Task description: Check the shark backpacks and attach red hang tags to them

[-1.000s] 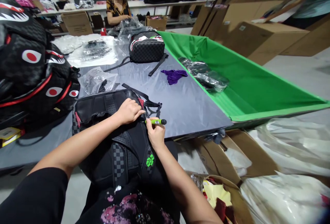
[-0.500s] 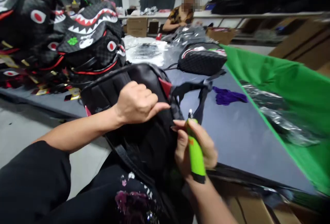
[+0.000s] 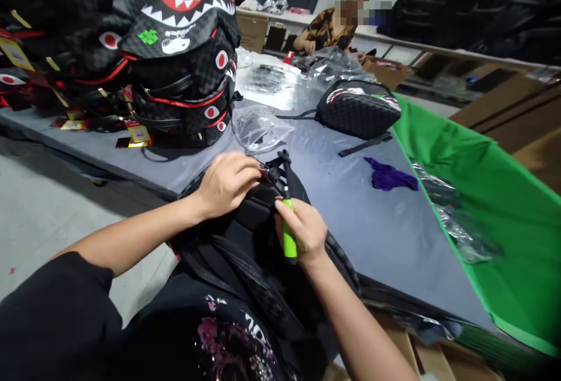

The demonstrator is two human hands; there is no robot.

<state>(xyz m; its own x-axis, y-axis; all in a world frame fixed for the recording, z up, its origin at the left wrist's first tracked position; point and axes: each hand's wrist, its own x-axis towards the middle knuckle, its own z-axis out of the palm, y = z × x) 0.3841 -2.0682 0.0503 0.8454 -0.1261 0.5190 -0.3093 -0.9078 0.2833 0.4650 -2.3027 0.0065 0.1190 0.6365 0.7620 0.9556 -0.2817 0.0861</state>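
Note:
A black backpack (image 3: 252,208) leans between my body and the table edge, its straps and back side towards me. My left hand (image 3: 228,185) is closed at the bag's top edge, gripping it near a bit of red trim; the fingertips are partly hidden. My right hand (image 3: 307,226) is wrapped round a lime-green tool (image 3: 289,238) with a narrow metal tip and a black end. That tip points up, close to the black strap (image 3: 291,179) at the top of the bag. What kind of tool it is, I cannot make out.
Shark-mouth backpacks (image 3: 184,48) are stacked at left on the grey table (image 3: 372,229). Farther back lie a checked pouch (image 3: 359,112), clear plastic bags (image 3: 260,127) and a purple cloth (image 3: 390,175). A green fabric bin (image 3: 517,241) borders the right side. Another person (image 3: 333,27) sits across.
My left hand has gone from a loose fist above the backpack to gripping its top edge. The green tool has moved left, nearer that hand. The view has shifted, and the bag is turned.

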